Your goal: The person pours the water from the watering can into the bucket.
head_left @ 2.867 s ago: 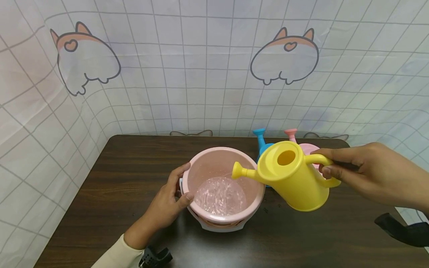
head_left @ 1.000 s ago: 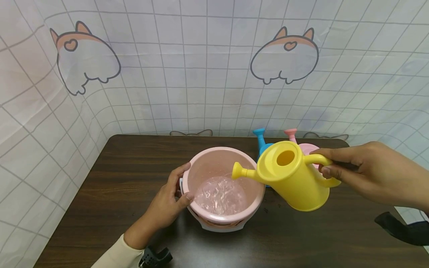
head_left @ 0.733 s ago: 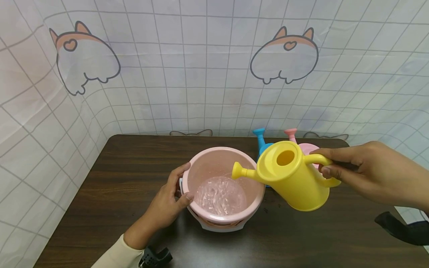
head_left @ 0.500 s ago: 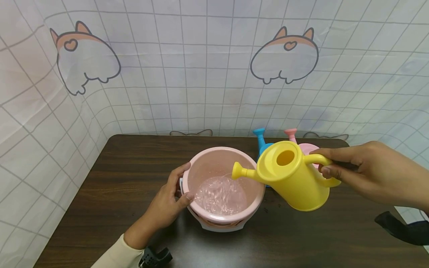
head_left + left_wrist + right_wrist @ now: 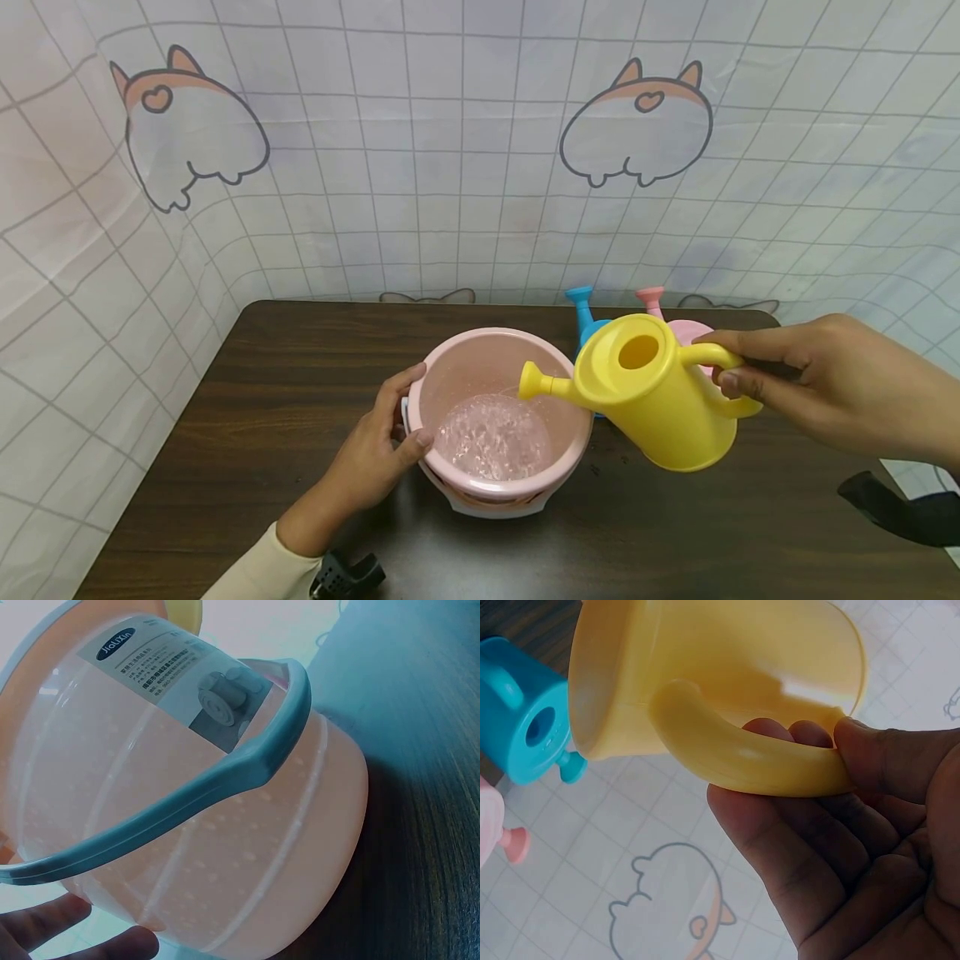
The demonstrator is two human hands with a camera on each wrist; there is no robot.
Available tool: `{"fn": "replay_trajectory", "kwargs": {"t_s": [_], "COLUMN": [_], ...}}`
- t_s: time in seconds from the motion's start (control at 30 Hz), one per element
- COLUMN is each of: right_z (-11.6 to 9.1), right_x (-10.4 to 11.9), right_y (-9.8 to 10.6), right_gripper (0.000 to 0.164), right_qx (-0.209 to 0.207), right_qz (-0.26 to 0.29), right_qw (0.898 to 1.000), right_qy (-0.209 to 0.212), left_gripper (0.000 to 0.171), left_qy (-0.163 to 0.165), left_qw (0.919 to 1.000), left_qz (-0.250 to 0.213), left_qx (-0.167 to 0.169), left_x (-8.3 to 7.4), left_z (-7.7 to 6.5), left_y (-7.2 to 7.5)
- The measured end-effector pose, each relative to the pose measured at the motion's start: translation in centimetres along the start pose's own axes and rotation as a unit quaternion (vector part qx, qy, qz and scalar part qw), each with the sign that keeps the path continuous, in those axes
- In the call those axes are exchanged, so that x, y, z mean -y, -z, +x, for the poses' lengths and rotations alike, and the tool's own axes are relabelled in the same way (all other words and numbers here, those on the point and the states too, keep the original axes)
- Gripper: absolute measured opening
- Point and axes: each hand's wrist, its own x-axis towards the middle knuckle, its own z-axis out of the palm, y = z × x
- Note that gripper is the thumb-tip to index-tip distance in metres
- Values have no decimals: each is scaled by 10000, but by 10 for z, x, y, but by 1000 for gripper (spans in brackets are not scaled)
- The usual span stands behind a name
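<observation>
A pink bucket (image 5: 457,354) stands on the table with rippling water (image 5: 493,442) in its bottom. My left hand (image 5: 367,454) holds its left rim, thumb at the near edge and forefinger farther back. In the left wrist view, fingertips (image 5: 131,943) show beside the bucket's wall, below its grey-blue handle (image 5: 180,806). Tilted over the right rim is a yellow watering can (image 5: 675,421), its spout (image 5: 536,382) above the bucket's inside. My right hand (image 5: 847,387) grips the can's handle (image 5: 735,757) between thumb and fingers.
Behind the yellow can stand a blue watering can (image 5: 582,310) and a pink watering can (image 5: 690,331), both partly hidden. A patterned sheet (image 5: 450,167) hangs behind the dark wooden table (image 5: 300,375). Small drops lie on the table right of the bucket. A black strap (image 5: 900,508) hangs at right.
The ripples on the water's surface keep shifting. Both hands, the bucket and the yellow watering can hold nearly the same places and tilt.
</observation>
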Motion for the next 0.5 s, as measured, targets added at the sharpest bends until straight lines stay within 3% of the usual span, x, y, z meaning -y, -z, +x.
{"fn": "replay_trajectory", "kwargs": {"t_s": [0.5], "right_z": [1], "right_x": [0], "right_y": [0], "right_gripper": [38], "right_qx": [-26], "right_qz": [-25], "right_qw": [10000], "right_qy": [-38], "left_gripper": [73], "left_qy": [39], "left_qw": [10000], "left_qz": [-27], "left_qx": [22], "left_x": [0], "left_z": [0], "left_y": [0]}}
